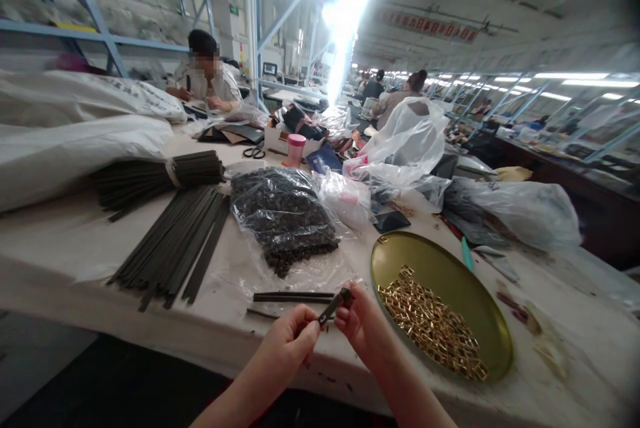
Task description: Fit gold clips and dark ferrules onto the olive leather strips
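Between my hands, above the front edge of the table, is a dark strap [330, 308] with a small light spot or hole near my left fingers. My left hand [297, 336] is closed on its lower end. At its upper end, my right hand [357, 315] pinches what looks like a small dark loop. Two loose dark strips [293, 297] lie just behind my hands. A clear plastic bag [285, 208] of small dark loops spreads out beyond them. To the right, a gold-coloured round tray [400, 251] holds a heap of small gold metal buckles [435, 321].
Dark strips [167, 248] lie fanned out at the left, below a tied bundle [195, 169]. White sacks [75, 141] stand behind. A pink-lidded jar [296, 150], scissors [254, 153] and plastic bags [405, 141] crowd the back. A person [213, 78] sits across the table.
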`<state>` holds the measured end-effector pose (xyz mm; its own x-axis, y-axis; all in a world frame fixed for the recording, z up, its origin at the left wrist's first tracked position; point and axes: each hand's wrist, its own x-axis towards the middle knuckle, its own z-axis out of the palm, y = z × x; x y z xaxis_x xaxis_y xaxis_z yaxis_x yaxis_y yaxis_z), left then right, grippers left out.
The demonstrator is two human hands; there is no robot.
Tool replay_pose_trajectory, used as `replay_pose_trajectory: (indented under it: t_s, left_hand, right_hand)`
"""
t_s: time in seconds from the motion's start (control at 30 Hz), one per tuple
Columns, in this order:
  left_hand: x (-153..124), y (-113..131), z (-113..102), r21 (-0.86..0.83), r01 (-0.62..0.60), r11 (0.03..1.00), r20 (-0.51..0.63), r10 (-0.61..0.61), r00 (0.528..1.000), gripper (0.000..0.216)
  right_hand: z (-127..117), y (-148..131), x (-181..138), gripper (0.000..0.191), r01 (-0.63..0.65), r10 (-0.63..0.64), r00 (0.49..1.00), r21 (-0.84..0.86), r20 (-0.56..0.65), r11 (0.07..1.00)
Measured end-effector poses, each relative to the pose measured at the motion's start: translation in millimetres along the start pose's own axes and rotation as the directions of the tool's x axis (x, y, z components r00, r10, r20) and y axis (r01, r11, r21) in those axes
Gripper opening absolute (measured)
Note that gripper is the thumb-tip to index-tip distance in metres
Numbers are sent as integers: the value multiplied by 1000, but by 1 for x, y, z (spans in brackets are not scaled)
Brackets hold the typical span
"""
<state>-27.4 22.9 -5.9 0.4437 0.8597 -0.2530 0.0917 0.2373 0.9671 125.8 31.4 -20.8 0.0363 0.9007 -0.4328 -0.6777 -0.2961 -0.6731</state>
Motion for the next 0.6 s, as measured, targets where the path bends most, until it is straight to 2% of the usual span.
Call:
replay_pose_trajectory:
  t_s: [0.13,0.23,0.33,0.5,0.6]
  left_hand:
    - [6,-4,-18,-76,-3,997,22,4,1000,17]
    - [12,-9,-31,-132,-4,991,36,9,999,16]
    - [17,-15,-41,-151,11,988,51,-3,999,16]
    - [22,-11,-52,-92,1,996,115,10,993,18]
    - [24,-6,-53,6,-56,998,161,54,986,20]
  right_hand:
    - [19,9,3,33,34,-41,998,-121,-50,992]
    - [29,14,5,30,137,-155,986,-226,-63,965]
    - [36,17,8,35,219,-264,958,-307,-115,926]
    - [42,17,6,32,161,-216,952,-244,-218,956]
    - [41,16,-3,30,143,-183,959,-188,-216,972]
